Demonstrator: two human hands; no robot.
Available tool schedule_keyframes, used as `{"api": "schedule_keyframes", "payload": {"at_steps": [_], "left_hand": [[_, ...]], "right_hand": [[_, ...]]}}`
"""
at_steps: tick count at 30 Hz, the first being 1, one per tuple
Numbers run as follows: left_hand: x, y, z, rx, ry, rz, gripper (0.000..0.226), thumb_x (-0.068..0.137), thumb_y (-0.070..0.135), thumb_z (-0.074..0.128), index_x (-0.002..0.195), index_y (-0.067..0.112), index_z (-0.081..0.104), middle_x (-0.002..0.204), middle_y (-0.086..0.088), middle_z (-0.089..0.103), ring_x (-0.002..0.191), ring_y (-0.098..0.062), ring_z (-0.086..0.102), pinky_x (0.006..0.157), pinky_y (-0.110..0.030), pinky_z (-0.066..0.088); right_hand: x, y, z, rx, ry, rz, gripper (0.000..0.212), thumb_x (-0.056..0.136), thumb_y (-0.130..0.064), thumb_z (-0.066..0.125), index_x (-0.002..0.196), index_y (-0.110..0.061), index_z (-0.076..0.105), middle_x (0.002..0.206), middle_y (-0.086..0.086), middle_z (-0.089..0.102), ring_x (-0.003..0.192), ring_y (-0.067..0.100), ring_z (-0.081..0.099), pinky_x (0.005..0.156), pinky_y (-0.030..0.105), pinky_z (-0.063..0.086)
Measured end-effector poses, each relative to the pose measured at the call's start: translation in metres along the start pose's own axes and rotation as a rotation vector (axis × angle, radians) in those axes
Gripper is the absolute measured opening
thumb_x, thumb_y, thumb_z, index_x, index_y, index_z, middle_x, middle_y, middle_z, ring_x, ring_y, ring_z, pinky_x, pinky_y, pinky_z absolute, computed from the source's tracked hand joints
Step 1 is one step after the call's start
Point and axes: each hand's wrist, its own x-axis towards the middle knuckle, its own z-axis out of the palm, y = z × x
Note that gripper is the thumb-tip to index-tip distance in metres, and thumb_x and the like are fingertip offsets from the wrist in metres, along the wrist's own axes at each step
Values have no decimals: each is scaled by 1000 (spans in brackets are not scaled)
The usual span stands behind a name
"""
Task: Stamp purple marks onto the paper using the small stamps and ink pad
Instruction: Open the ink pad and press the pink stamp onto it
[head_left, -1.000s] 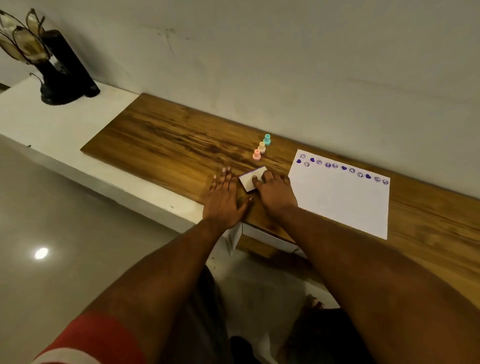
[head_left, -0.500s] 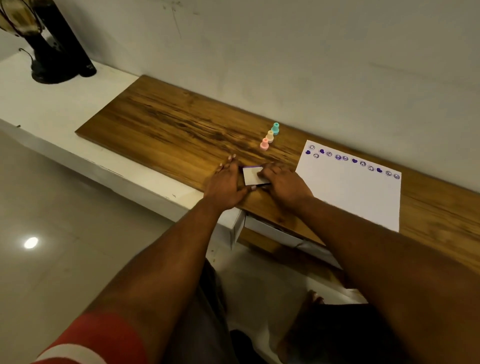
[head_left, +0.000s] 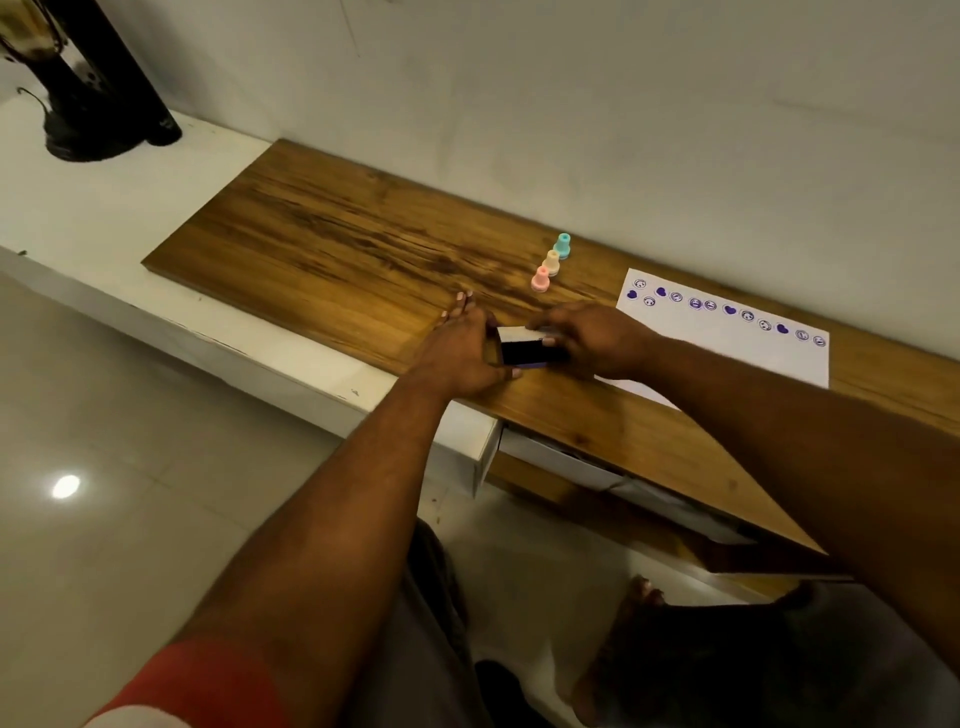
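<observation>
Purple face and heart marks (head_left: 710, 305) along the paper's (head_left: 727, 353) far edge, no legible writing.

View: single head-worn, wide-angle | Facing: forward and down | Range: near, at arm's reach of wooden tabletop (head_left: 363, 249) | Background: wall (head_left: 571, 104) | Shared coverage: single view only

Both hands crowd the ink pad (head_left: 524, 349) at the desk's (head_left: 332, 244) front edge: the left hand (head_left: 462, 353) blocks its 9 o'clock side, the right hand (head_left: 592, 340) its 3 o'clock side. At 12 o'clock stand the pink stamp (head_left: 540, 279), cream stamp (head_left: 551, 262) and teal stamp (head_left: 562, 246), in a tight diagonal row near the wall (head_left: 571, 104). The paper (head_left: 727, 348) lies flat toward 2 o'clock. From 10 to 11 o'clock the wood lies bare up to a black ornament (head_left: 93, 93).
</observation>
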Motion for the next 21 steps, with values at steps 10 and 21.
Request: {"api": "schedule_keyframes", "payload": {"at_steps": [10, 21], "left_hand": [[-2, 10, -8, 41, -15, -34, 105, 72, 60, 86, 154, 19, 36, 173, -13, 12, 160, -26, 2, 127, -42, 13], [-2, 9, -16, 108, -49, -28, 107, 70, 65, 85, 152, 15, 39, 172, -16, 14, 160, -25, -1, 128, -43, 9]], "right_hand": [[23, 9, -17, 104, -45, 37, 35, 111, -29, 39, 132, -12, 60, 122, 10, 66, 111, 24, 58, 87, 32, 44], [47, 12, -9, 234, 177, 150, 38, 108, -33, 48, 138, -11, 55, 132, 10, 63, 115, 23, 57, 84, 28, 41]]}}
